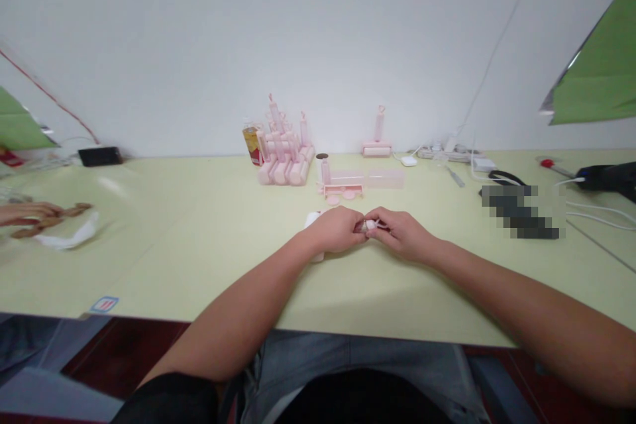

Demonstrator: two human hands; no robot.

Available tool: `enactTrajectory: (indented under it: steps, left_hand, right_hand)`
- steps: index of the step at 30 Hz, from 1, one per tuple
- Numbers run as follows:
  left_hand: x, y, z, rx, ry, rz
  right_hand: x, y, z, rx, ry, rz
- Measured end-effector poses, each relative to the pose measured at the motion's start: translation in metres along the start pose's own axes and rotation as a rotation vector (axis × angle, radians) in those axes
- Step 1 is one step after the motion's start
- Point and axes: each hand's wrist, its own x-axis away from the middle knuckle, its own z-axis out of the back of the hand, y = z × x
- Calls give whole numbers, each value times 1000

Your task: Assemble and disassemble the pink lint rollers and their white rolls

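Note:
A lint roller (312, 219) lies across the front of the table, its white roll partly hidden behind my left hand (340, 228). That hand is closed around the handle. At the handle's end, near a thin loop, the fingers of my right hand (403, 234) pinch it, and the fingertips of both hands nearly meet. Just beyond are a pink plastic frame (344, 190), two pink discs (332, 200), and clear pink covers (386, 178) lying flat. A paper roll with a brown core (322, 157) stands beside a short upright handle (325, 171).
Several finished-looking lint rollers (281, 162) stand grouped at the back, next to a yellow-red bottle (253, 144). Another lint roller (378, 148) stands by the wall. Cables, a power strip (450, 153) and a black device (609, 179) lie right. A co-worker's hand (30, 213) works at far left.

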Motion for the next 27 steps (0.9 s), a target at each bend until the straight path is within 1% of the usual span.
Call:
enactTrajectory:
  steps: [5,12,21,27]
  left_hand:
    - [1,3,1,4,-24,8]
    - [2,8,2,-10,-36,34]
    - [2,13,2,-45,-19,61]
    - [2,14,1,-65,-12,69]
  right_hand:
    - [2,-3,-3,23,-23,11]
    - [3,-10,-6,31,10,10]
    - [4,-13,-11,28,60,-13]
    - [4,-16,-10,14,59,-42]
